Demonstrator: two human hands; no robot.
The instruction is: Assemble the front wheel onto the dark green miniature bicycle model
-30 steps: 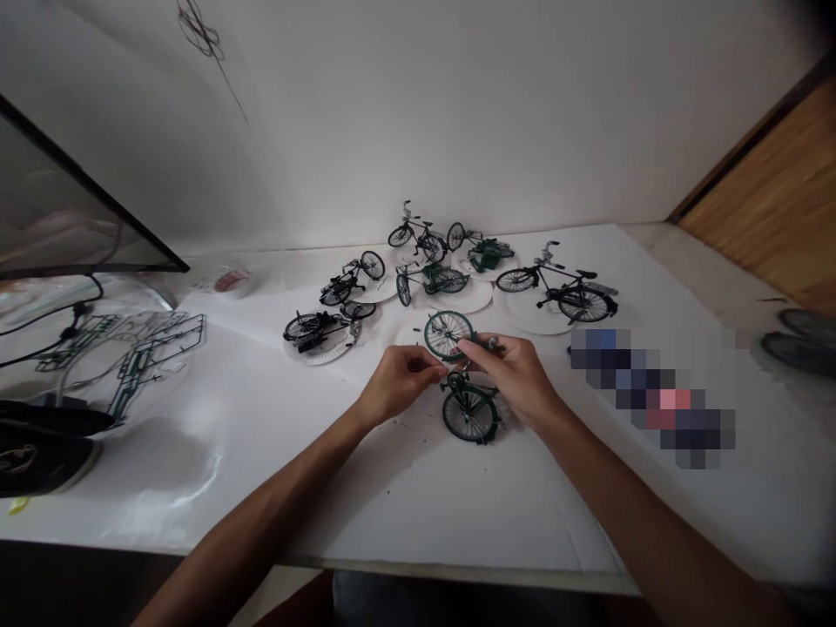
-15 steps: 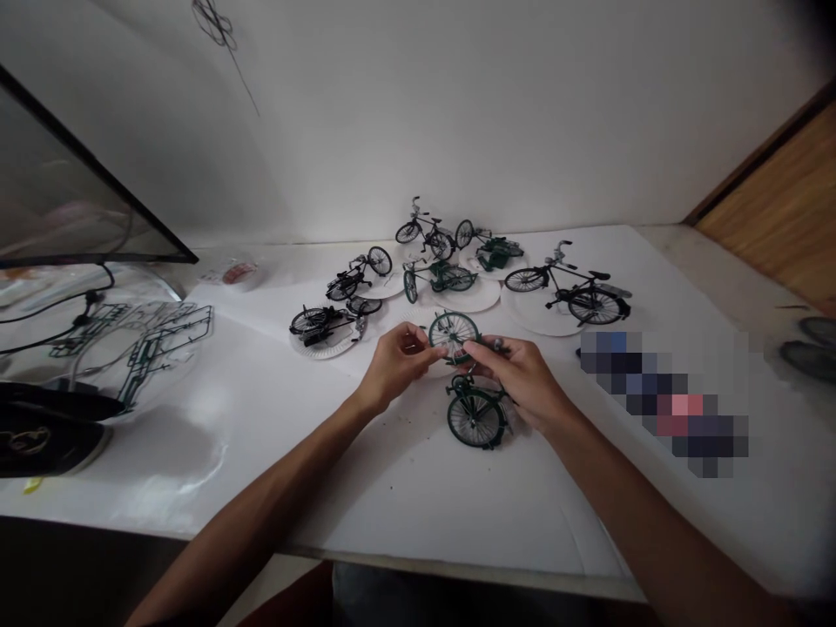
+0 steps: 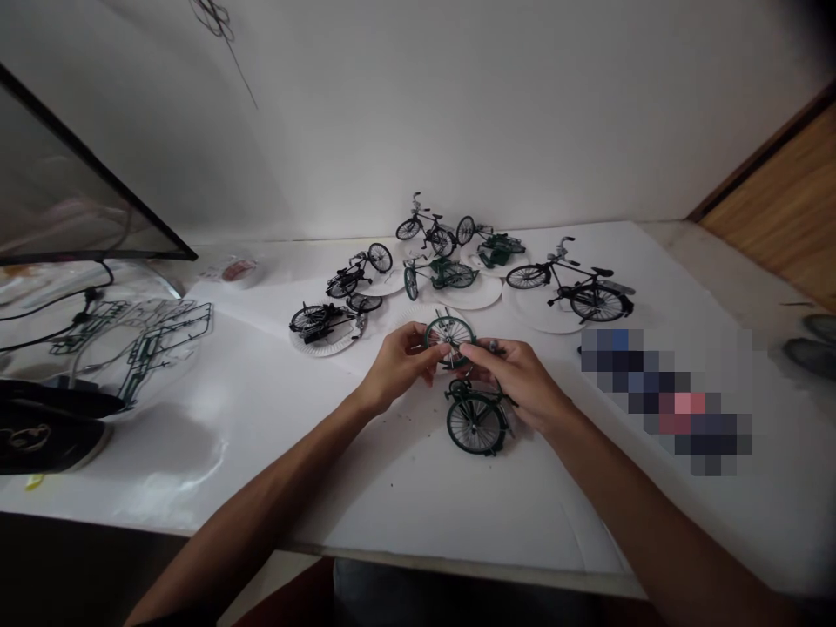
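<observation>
A small green model bicycle (image 3: 475, 420) is held over the white table (image 3: 418, 496), one wheel hanging low near the surface and the other wheel (image 3: 448, 334) raised between my hands. My left hand (image 3: 396, 367) pinches the raised wheel's left rim with fingers closed. My right hand (image 3: 521, 380) is closed around the bicycle's frame and also grips a thin silver tool (image 3: 495, 347) by the wheel.
Several finished and part-built model bicycles stand on white paper plates (image 3: 480, 299) behind my hands, the largest black one (image 3: 575, 290) at right. Plastic part frames (image 3: 140, 344) lie at left beside a dark monitor (image 3: 71, 205). A blurred-out patch (image 3: 666, 396) lies at right.
The raised wheel has come slightly lower and nearer to me between my hands. Both hands have stayed closed on the bicycle and shifted very little.
</observation>
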